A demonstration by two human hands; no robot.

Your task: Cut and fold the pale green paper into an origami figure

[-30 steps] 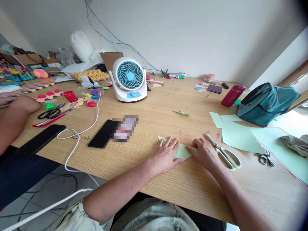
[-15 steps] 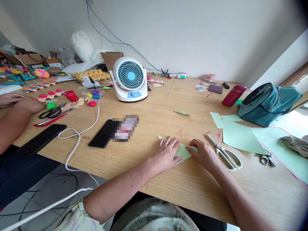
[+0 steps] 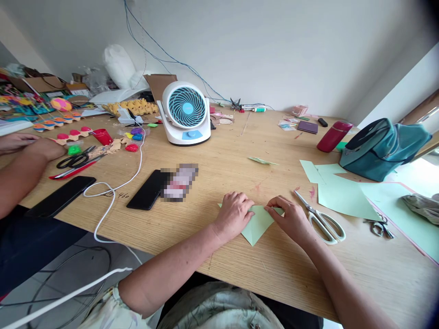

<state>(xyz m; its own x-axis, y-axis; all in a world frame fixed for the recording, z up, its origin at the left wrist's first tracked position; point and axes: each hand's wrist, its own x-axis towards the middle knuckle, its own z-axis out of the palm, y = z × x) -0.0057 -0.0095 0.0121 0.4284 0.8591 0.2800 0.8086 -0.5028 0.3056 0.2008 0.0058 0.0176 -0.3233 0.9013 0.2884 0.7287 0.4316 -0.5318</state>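
Paper: a pale green folded paper triangle [image 3: 258,224] lies flat on the wooden counter [image 3: 219,256], its point toward the person.
Left hand: left hand [image 3: 233,214] rests knuckles-up on the triangle's left part, fingers curled and pressing it.
Right hand: right hand [image 3: 291,217] pinches the triangle's right corner, fingers narrow.
Nearby: white-handled scissors [image 3: 320,218] lie just right of that hand; a black phone [image 3: 148,190] lies well left.

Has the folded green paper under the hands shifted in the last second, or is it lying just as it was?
Yes. The green paper now points a corner toward the near table edge, reaching further down than before, while the scissors beside it stay put.
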